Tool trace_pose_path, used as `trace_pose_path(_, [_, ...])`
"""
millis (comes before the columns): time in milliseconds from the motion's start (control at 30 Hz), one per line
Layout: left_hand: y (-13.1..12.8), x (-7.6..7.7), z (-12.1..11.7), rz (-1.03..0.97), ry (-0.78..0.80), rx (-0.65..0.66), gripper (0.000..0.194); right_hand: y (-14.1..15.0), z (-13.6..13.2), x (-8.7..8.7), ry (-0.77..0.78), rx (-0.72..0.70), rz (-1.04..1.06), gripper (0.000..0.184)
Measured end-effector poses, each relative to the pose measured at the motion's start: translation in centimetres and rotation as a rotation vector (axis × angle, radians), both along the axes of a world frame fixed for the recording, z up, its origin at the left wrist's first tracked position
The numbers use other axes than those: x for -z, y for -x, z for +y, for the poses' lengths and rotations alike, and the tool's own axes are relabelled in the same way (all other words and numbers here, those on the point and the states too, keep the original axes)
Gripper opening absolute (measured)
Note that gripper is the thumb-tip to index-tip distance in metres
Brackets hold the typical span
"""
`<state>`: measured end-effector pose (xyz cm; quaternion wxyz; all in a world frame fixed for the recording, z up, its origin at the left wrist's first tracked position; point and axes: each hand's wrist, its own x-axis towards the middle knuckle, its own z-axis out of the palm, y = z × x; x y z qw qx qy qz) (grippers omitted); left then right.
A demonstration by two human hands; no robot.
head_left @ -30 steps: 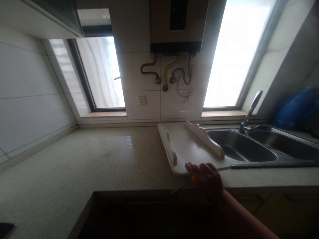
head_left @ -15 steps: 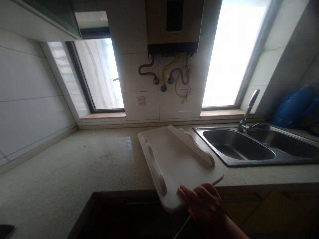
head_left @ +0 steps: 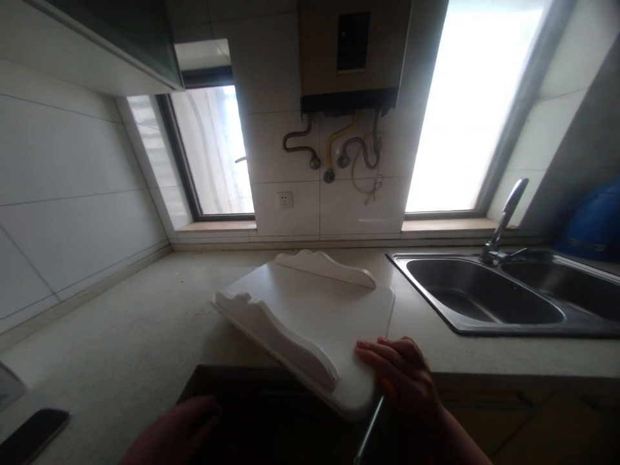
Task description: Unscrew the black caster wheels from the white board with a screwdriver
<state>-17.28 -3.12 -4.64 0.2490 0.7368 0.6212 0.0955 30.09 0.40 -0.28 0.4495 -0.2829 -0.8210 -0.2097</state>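
Note:
A white shelf board (head_left: 310, 310) with two wavy-edged side rails lies slanted over the counter, its near corner jutting past the front edge. My right hand (head_left: 404, 371) is closed on the board's near right end, fingers on top. Beneath that same palm is a screwdriver (head_left: 371, 429), showing a bit of orange handle and a thin metal shaft pointing down. My left hand (head_left: 177, 426) is low at the left, in shadow and apart from the board. Its dim fingers look loosely parted, with nothing visible in them.
A double steel sink (head_left: 484, 297) with a faucet (head_left: 504, 216) is set into the counter (head_left: 135, 323) at right. A dark phone (head_left: 36, 433) lies at lower left. A water heater (head_left: 351, 51) with pipes hangs on the wall. Below the counter's front is a dark opening.
The board has turned, its far end swinging left over the counter, with my right hand still on it. My left hand has come into view at the bottom left. The view has shifted slightly left.

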Motion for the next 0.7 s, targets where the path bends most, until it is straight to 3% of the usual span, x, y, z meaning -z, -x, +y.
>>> trace_pose_path(133, [5.0, -1.2, 3.4, 0.031, -0.182, -0.126, 0.044, 0.3, 0.5, -1.1, -0.025, -0.049, 0.025, 0.03])
trace_pose_path(300, [9.0, 0.7, 8.7, 0.139, -0.414, -0.241, 0.082, -0.3, 0.1, -1.6, 0.049, -0.045, 0.069, 0.03])
trace_pose_path(400, [8.4, 1.0, 11.1, 0.159, -0.454, -0.284, 0.093, -1.2, -0.4, -1.5, 0.069, -0.025, 0.084, 0.03])
trace_pose_path(533, [6.4, 0.0, 13.2, 0.169, -0.469, -0.269, 0.09, -2.4, -1.0, -1.3, 0.096, 0.012, 0.126, 0.03])
trace_pose_path(700, [5.5, -0.1, 15.1, 0.083, -0.513, -0.102, 0.066, -3.6, -1.5, -1.0, 0.097, 0.018, 0.124, 0.034])
